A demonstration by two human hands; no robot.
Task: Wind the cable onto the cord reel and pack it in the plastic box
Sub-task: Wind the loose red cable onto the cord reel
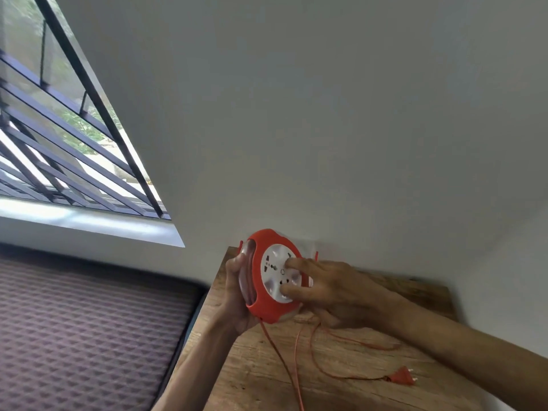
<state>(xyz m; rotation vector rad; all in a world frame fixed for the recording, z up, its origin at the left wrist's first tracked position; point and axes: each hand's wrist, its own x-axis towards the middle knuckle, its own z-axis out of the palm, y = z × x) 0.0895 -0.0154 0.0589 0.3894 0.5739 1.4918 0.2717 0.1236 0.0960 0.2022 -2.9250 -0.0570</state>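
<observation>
Head view: cord reel [274, 277] between both hands' fingers [292, 264].

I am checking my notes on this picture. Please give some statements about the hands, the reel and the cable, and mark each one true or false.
1. The left hand grips the rim of the cord reel. True.
2. The right hand rests flat on the table. False: its fingers press on the reel's white socket face.
3. All the cable is already wound. False: loose loops lie on the table.
4. The plug lies on the table, free of both hands. True.
5. The reel lies flat on the table. False: it is held up, tilted.
</observation>
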